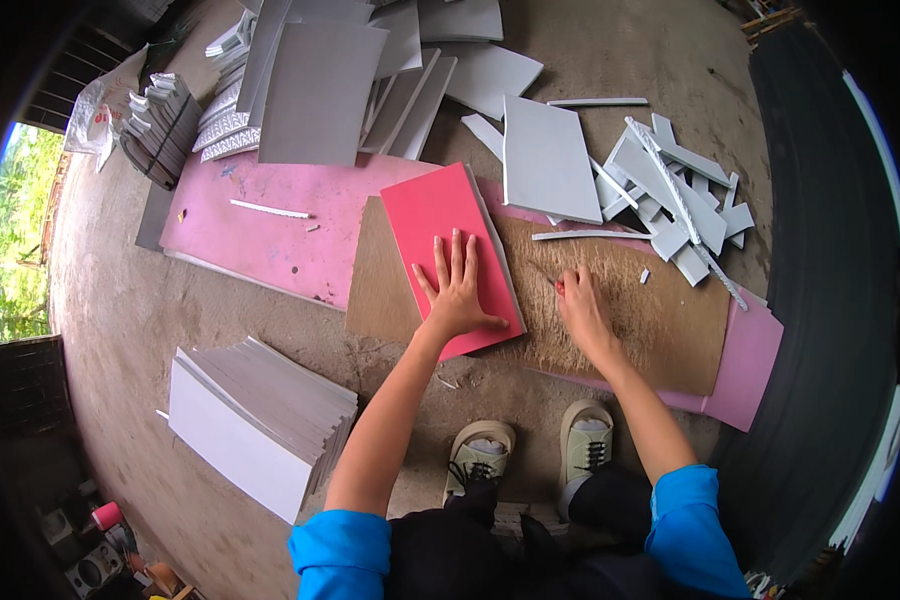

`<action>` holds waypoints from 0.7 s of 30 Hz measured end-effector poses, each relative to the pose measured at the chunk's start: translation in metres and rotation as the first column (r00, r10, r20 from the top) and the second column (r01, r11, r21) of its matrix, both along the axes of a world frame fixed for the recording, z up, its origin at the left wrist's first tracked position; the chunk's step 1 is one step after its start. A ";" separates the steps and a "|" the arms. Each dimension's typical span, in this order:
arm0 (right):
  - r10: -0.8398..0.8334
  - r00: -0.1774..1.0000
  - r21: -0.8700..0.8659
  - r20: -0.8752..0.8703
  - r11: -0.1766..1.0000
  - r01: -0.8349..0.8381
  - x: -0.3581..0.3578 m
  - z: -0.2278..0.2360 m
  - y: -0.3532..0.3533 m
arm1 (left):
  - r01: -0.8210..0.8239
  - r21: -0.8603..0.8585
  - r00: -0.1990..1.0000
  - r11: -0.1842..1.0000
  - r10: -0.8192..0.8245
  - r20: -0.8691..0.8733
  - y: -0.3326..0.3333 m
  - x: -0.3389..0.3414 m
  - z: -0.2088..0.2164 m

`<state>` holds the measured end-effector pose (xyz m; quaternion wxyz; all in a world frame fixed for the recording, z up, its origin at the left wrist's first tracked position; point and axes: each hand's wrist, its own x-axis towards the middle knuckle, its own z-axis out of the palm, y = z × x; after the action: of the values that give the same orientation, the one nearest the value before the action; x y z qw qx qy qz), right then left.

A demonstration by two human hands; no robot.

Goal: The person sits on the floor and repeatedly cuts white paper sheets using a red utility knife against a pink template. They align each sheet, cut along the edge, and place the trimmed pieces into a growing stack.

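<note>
My left hand (455,298) lies flat with spread fingers, pressing on a red rectangular board (427,208). Under the red board, a grey-white sheet (506,268) shows along its right edge. Just to the right, my right hand (585,308) is closed around a small red-handled knife (560,288), its thin blade pointing left toward the board's edge. Most of the handle is hidden in my fingers. Both hands are over a scored brown board (660,325), which rests on a long pink sheet (270,225).
A stack of white sheets (245,430) sits on the floor at left. Large grey sheets (320,90) lie at the back, beside a bundle of strips (160,125). A grey panel (548,160) and a pile of offcuts (675,190) are at right. My shoes (585,445) stand close in front.
</note>
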<state>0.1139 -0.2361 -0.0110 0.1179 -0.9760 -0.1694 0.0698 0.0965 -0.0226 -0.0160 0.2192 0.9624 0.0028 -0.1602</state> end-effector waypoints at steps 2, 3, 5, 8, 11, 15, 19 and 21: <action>-0.041 0.997 0.125 0.064 0.992 0.032 0.014 -0.001 0.018 | 0.005 -0.002 1.000 1.000 -0.005 0.018 0.001 0.007 0.001; -0.053 0.996 0.185 0.074 0.982 0.039 0.015 0.000 0.032 | -0.002 -0.004 1.000 1.000 0.002 0.007 0.001 0.003 0.000; 0.007 0.996 0.260 -0.090 0.965 0.017 0.044 0.037 0.072 | -0.031 -0.026 1.000 0.999 0.031 -0.001 0.005 -0.002 -0.003; 0.046 0.997 0.203 -0.056 0.979 -0.033 0.093 0.039 0.110 | 0.001 -0.045 1.000 0.999 0.000 0.020 0.005 0.000 -0.004; 0.034 0.991 0.170 -0.131 0.985 -0.011 0.124 0.018 0.124 | 0.010 -0.070 1.000 0.998 -0.009 0.023 0.004 0.001 -0.003; 0.001 0.987 0.143 -0.161 0.990 0.022 0.134 0.013 0.146 | -0.009 -0.068 1.000 0.998 0.008 -0.006 0.007 -0.001 0.000; -0.047 0.969 0.077 -0.242 0.995 0.067 0.151 0.019 0.156 | 0.002 -0.059 1.000 0.998 -0.002 0.006 0.004 -0.002 0.000; -0.080 0.911 -0.022 -0.405 0.997 0.077 0.154 0.031 0.156 | 0.016 -0.057 1.000 0.998 -0.016 0.007 0.002 -0.002 0.000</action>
<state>0.2678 -0.0805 0.0201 0.1504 -0.9467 -0.1019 0.2660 0.0943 -0.0203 -0.0158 0.2452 0.9563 -0.0102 -0.1588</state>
